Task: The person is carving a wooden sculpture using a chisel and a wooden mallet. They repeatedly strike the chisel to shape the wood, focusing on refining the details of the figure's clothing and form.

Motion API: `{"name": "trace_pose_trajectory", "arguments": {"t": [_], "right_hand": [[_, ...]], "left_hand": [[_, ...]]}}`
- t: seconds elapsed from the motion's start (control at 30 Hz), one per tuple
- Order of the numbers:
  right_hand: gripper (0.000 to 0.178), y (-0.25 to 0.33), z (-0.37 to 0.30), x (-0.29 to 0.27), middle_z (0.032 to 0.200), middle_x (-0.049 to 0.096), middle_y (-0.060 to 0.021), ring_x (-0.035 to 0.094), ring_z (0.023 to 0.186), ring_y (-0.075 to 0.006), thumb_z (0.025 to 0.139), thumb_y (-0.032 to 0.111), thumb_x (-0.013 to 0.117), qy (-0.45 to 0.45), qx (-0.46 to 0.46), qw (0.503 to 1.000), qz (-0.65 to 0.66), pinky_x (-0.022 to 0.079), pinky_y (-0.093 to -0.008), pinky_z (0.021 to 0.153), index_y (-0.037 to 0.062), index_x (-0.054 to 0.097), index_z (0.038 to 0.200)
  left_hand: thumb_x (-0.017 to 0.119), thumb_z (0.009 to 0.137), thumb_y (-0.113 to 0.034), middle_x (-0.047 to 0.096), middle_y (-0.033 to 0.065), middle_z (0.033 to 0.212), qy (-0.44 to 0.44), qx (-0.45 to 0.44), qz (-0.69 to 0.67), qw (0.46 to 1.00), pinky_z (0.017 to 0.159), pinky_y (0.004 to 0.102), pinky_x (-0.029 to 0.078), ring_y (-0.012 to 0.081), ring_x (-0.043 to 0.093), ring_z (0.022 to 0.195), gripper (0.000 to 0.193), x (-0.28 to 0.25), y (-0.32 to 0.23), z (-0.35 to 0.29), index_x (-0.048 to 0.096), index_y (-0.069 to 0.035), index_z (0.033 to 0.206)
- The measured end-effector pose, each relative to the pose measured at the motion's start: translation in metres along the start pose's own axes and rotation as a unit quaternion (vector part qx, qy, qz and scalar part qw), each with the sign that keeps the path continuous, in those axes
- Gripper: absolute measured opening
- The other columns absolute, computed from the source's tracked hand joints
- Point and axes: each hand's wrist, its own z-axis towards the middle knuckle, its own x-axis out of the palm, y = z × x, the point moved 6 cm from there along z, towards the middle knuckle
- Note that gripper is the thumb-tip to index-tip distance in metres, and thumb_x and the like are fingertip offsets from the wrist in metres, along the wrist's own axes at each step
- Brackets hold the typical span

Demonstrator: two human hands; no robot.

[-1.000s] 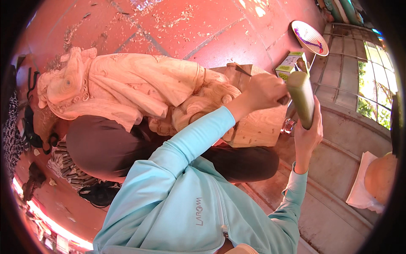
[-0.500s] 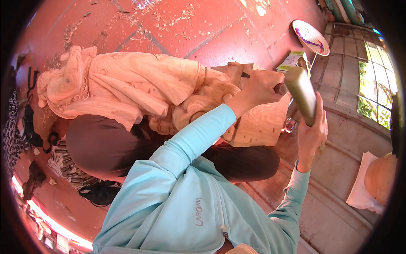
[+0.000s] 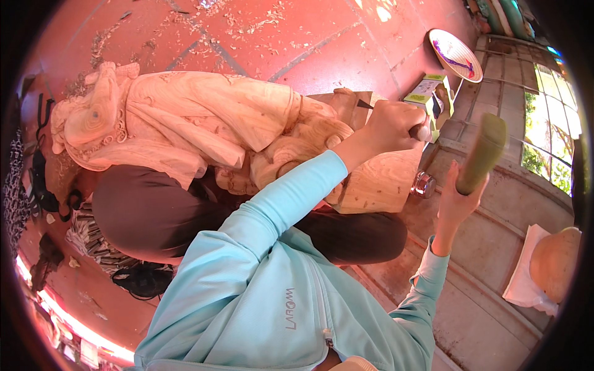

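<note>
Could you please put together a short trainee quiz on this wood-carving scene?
1. True or false: the left hand grips a dark-bladed chisel set against the pale carved wooden figure.
2. What does the right hand hold? A) a paintbrush B) a green cylindrical mallet C) a saw
3. Fill in: the small silver metal can stands next to the figure's ____ block.

Key
1. True.
2. B; the mallet is raised, apart from the chisel.
3. Base; the can sits just beside it, towards the right hand.
</note>
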Motion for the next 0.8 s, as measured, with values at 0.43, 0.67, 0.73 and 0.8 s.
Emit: {"name": "trace_pose_trajectory", "arguments": {"t": [0.43, 0.67, 0.73, 0.8], "right_hand": [[0.067, 0.037, 0.014, 0.019, 0.12, 0.061, -0.0114, 0.062, 0.101, -0.0304, 0.069, -0.008, 0.063, 0.063, -0.141, 0.982, -0.109, 0.051, -0.0363, 0.082, 0.0138, 0.051, 0.131], [0.063, 0.046, 0.012, 0.015, 0.101, 0.065, -0.0104, 0.065, 0.087, -0.027, 0.072, -0.006, 0.066, 0.067, -0.168, 0.969, -0.167, 0.051, -0.0371, 0.076, 0.0137, 0.052, 0.131], [0.055, 0.031, 0.013, 0.008, 0.099, 0.066, -0.0093, 0.065, 0.087, -0.022, 0.076, -0.001, 0.069, 0.004, -0.117, 0.99, -0.079, 0.052, -0.0349, 0.075, 0.0089, 0.053, 0.128], [0.032, 0.014, 0.014, -0.002, 0.091, 0.065, -0.0037, 0.059, 0.081, -0.0117, 0.08, 0.011, 0.075, -0.056, -0.031, 0.998, -0.007, 0.05, -0.0292, 0.076, 0.0018, 0.06, 0.106]], "left_hand": [[0.067, 0.07, -0.006, 0.044, 0.0098, 0.053, -0.031, -0.027, -0.015, 0.999, 0.042, 0.0347, 0.037, 0.0247, 0.045, 0.043, 0.023, -0.006, 0.009, 0.01, 0.046, -0.007, 0.062], [0.07, 0.061, -0.012, 0.053, 0.0051, 0.057, 0.008, 0.024, 0.056, 0.998, 0.045, 0.0352, 0.043, 0.0231, 0.058, 0.054, 0.017, 0.001, -0.004, 0.006, 0.054, -0.011, 0.067], [0.069, 0.064, -0.011, 0.051, 0.0057, 0.056, 0.001, 0.041, 0.021, 0.999, 0.044, 0.0347, 0.042, 0.0231, 0.056, 0.052, 0.017, 0.001, -0.006, 0.006, 0.052, -0.01, 0.065], [0.067, 0.07, -0.009, 0.047, 0.0067, 0.054, -0.008, 0.015, -0.021, 1.0, 0.042, 0.0333, 0.04, 0.0226, 0.051, 0.047, 0.021, -0.002, -0.001, 0.008, 0.048, -0.008, 0.063]]}}
